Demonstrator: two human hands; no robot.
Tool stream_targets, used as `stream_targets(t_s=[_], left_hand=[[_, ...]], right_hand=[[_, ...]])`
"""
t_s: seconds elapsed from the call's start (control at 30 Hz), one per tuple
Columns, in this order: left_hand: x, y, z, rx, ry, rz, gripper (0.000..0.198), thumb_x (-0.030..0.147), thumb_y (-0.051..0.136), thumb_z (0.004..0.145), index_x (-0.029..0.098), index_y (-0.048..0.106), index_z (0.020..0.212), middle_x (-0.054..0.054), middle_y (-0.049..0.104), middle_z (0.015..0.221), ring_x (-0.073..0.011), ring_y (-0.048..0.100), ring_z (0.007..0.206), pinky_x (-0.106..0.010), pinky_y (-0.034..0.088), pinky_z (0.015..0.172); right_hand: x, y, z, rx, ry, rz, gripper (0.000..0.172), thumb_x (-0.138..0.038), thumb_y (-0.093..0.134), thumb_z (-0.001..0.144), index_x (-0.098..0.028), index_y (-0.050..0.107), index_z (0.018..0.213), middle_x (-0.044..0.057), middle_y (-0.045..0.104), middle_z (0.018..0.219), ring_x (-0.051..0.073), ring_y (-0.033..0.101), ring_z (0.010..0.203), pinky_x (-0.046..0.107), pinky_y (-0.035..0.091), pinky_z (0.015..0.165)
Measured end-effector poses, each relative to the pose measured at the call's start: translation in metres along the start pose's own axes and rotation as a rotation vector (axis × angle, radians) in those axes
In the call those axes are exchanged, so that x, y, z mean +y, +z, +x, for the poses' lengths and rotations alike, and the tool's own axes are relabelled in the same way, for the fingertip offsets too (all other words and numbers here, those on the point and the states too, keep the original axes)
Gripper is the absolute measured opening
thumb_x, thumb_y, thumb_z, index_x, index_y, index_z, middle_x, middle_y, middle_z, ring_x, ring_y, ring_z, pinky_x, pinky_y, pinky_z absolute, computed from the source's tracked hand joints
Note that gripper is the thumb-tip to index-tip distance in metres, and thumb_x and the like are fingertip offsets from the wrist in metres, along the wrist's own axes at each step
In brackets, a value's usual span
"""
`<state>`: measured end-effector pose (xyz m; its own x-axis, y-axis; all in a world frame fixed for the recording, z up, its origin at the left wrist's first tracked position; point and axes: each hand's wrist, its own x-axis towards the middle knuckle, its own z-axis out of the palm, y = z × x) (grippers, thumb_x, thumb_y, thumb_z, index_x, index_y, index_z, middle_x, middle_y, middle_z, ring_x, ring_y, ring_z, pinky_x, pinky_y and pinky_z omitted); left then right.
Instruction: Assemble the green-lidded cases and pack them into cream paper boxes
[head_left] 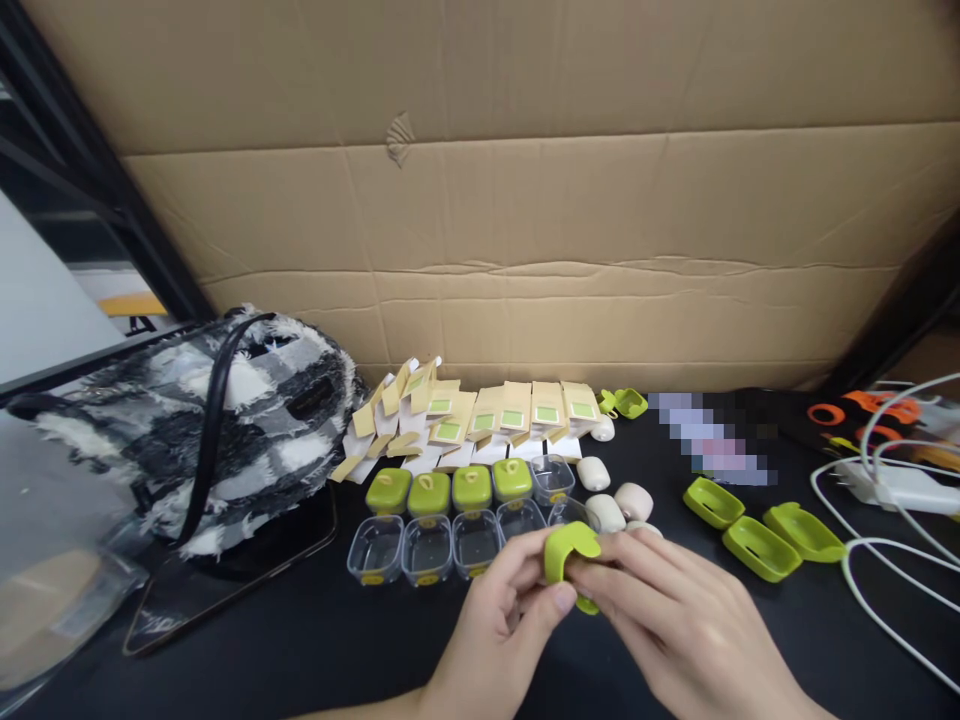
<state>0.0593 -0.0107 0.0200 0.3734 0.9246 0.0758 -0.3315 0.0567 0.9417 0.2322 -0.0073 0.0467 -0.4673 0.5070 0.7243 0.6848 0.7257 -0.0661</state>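
My left hand [506,620] and my right hand [675,610] meet at the front of the black table, both closed on a lime-green soft case cover [571,542]. The cover stands on edge between the fingers, its flap bent over at the top; my right fingers hide part of it. Just behind my hands lie several rounded white earbud cases [634,501]. To the left, a row of open clear plastic boxes [427,550] stands in front of several boxes with green contents and loops [472,488]. More green covers [761,548] lie to the right.
Folded cardboard packets with green labels [513,418] line the back, before a cardboard wall [525,200]. A shaggy black-and-white bag [277,420] and a dark tablet-like slab [232,580] sit left. White cables [862,590], a white adapter [892,490] and orange-handled scissors [885,407] lie right.
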Motion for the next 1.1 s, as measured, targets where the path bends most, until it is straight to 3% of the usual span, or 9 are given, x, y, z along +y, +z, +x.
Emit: stream_targets(t_s=[0.23, 0.37, 0.47, 0.53, 0.6, 0.67, 0.77, 1.0, 1.1], left_hand=[[0.000, 0.000, -0.001, 0.010, 0.019, -0.038, 0.029, 0.030, 0.065, 0.086, 0.025, 0.062, 0.114, -0.004, 0.070, 0.116, -0.0177, 0.064, 0.110, -0.029, 0.049, 0.096], [-0.003, 0.000, -0.002, -0.003, 0.026, -0.037, 0.029, 0.028, 0.062, 0.089, 0.028, 0.060, 0.118, -0.003, 0.068, 0.120, -0.0172, 0.061, 0.114, -0.028, 0.048, 0.098], [-0.004, -0.001, -0.003, -0.019, 0.041, -0.022, 0.030, 0.028, 0.061, 0.089, 0.029, 0.058, 0.119, -0.002, 0.068, 0.120, -0.0167, 0.062, 0.113, -0.027, 0.048, 0.097], [-0.004, -0.001, -0.003, -0.029, 0.042, -0.015, 0.030, 0.028, 0.061, 0.089, 0.028, 0.058, 0.119, -0.002, 0.069, 0.118, -0.0168, 0.063, 0.112, -0.027, 0.049, 0.095], [-0.004, -0.002, -0.004, -0.037, 0.040, -0.014, 0.030, 0.029, 0.061, 0.089, 0.027, 0.058, 0.119, -0.002, 0.069, 0.117, -0.0167, 0.063, 0.111, -0.027, 0.049, 0.095], [-0.004, -0.002, -0.003, -0.058, 0.050, 0.003, 0.031, 0.029, 0.060, 0.089, 0.027, 0.058, 0.120, -0.003, 0.068, 0.119, -0.0170, 0.062, 0.111, -0.027, 0.049, 0.095], [-0.004, -0.002, -0.003, -0.081, 0.064, 0.071, 0.035, 0.029, 0.058, 0.090, 0.026, 0.056, 0.125, -0.005, 0.067, 0.121, -0.0192, 0.062, 0.112, -0.029, 0.049, 0.095], [0.002, -0.006, -0.008, -0.083, 0.168, 0.401, 0.047, 0.028, 0.065, 0.084, 0.029, 0.056, 0.130, -0.007, 0.060, 0.128, -0.0259, 0.056, 0.117, -0.035, 0.043, 0.102], [0.004, -0.004, -0.010, -0.069, 0.156, 0.345, 0.049, 0.029, 0.065, 0.085, 0.032, 0.051, 0.132, -0.006, 0.061, 0.124, -0.0239, 0.056, 0.115, -0.035, 0.042, 0.101]], right_hand=[[0.002, 0.002, -0.005, 0.052, -0.025, -0.004, 0.019, -0.011, 0.050, 0.091, -0.021, 0.066, 0.096, 0.000, 0.075, 0.086, 0.016, 0.067, 0.070, 0.027, 0.048, 0.063], [0.002, 0.004, -0.006, 0.019, -0.030, -0.045, 0.023, -0.012, 0.045, 0.093, -0.022, 0.066, 0.093, 0.000, 0.073, 0.080, 0.018, 0.067, 0.066, 0.029, 0.048, 0.057], [0.002, 0.008, -0.008, 0.046, -0.005, -0.024, 0.013, -0.013, 0.052, 0.091, -0.022, 0.062, 0.093, 0.001, 0.070, 0.080, 0.015, 0.066, 0.063, 0.026, 0.049, 0.055], [0.002, 0.009, -0.009, 0.080, 0.092, 0.033, 0.006, -0.018, 0.056, 0.090, -0.022, 0.056, 0.093, 0.001, 0.067, 0.082, 0.014, 0.066, 0.064, 0.023, 0.050, 0.054], [0.003, 0.010, -0.008, 0.028, 0.200, 0.103, 0.013, -0.023, 0.055, 0.091, -0.023, 0.053, 0.104, 0.004, 0.066, 0.093, 0.015, 0.069, 0.074, 0.023, 0.054, 0.059], [0.004, 0.009, -0.007, -0.111, 0.259, 0.176, 0.022, -0.022, 0.050, 0.092, -0.026, 0.049, 0.114, 0.005, 0.064, 0.104, 0.017, 0.069, 0.087, 0.026, 0.057, 0.067], [0.006, 0.005, -0.005, -0.221, 0.318, 0.250, 0.021, -0.018, 0.048, 0.091, -0.030, 0.049, 0.108, 0.003, 0.064, 0.105, 0.017, 0.069, 0.088, 0.028, 0.057, 0.068], [0.001, 0.000, -0.004, -0.097, 0.285, 0.362, 0.019, -0.011, 0.049, 0.084, -0.027, 0.046, 0.094, 0.000, 0.065, 0.090, 0.013, 0.069, 0.068, 0.021, 0.054, 0.058], [-0.001, 0.001, -0.001, -0.041, 0.334, 0.425, 0.013, -0.015, 0.051, 0.086, -0.026, 0.045, 0.089, 0.000, 0.062, 0.087, 0.013, 0.067, 0.069, 0.021, 0.054, 0.059]])
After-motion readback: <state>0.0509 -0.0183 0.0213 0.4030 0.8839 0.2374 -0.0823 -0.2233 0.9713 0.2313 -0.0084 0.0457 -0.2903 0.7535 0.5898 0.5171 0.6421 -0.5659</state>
